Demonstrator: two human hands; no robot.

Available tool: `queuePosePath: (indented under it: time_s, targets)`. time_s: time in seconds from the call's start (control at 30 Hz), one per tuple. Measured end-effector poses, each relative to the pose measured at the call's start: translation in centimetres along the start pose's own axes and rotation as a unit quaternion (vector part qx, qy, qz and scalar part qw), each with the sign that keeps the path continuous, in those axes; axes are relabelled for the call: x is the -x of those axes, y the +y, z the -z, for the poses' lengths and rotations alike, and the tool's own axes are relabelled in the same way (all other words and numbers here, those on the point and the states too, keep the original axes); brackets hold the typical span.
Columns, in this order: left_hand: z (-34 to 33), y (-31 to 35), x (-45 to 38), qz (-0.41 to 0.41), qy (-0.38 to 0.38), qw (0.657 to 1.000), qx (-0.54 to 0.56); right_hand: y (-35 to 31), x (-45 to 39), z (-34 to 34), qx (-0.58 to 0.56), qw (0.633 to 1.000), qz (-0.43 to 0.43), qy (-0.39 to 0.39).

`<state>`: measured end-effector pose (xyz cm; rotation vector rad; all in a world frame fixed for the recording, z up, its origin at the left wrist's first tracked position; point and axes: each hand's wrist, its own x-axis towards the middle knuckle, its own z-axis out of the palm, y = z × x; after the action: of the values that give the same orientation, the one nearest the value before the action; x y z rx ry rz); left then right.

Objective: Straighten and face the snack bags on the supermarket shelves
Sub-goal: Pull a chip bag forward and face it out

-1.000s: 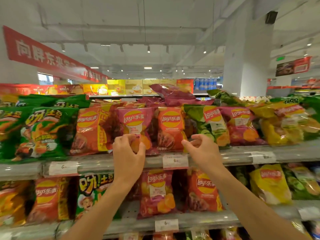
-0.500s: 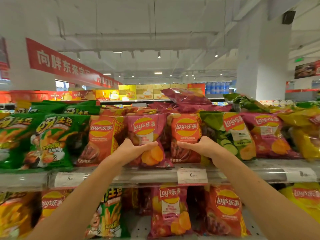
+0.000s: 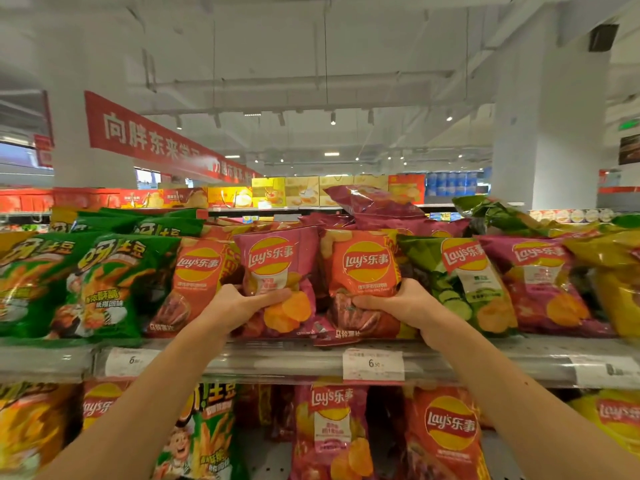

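both arms stretched up and forward, left hand [image 3: 242,304] and right hand [image 3: 398,303] each curled, thumbs pointing inward, gripping.

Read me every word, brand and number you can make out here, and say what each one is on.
"Lay's乐事": pink chip bag in the left hand
"Lay's乐事": orange-red chip bag in the right hand
"向胖东来学": red hanging banner; the rest is blurred
"6.50": middle price tag; small print unreadable
"土豆": green snack bag; other characters blurred
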<state>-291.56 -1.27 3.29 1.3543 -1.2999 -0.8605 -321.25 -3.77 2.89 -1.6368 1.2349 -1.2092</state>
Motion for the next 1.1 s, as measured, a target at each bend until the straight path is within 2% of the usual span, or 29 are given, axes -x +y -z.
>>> queuePosePath:
  time_s: [0.23, 0.83, 1.03, 1.1]
  targets:
    - [0.3, 0.0, 0.3, -0.008, -0.016, 0.999, 0.046, -0.2, 0.6, 0.9, -0.018, 0.999, 0.024, -0.010]
    - [-0.4, -0.4, -0.4, -0.033, 0.028, 0.995, 0.090, -1.3, 2.0, 2.8, -0.056, 0.998, 0.039, 0.008]
    - [-2.6, 0.0, 0.1, -0.077, 0.050, 0.995, 0.037, -2.6, 3.8, 3.2, -0.065, 0.996, 0.057, -0.033]
    - [-3.9, 0.4, 0.3, -0.104, 0.054, 0.993, 0.026, -3.1, 4.6, 3.7, -0.060, 0.996, 0.061, -0.022]
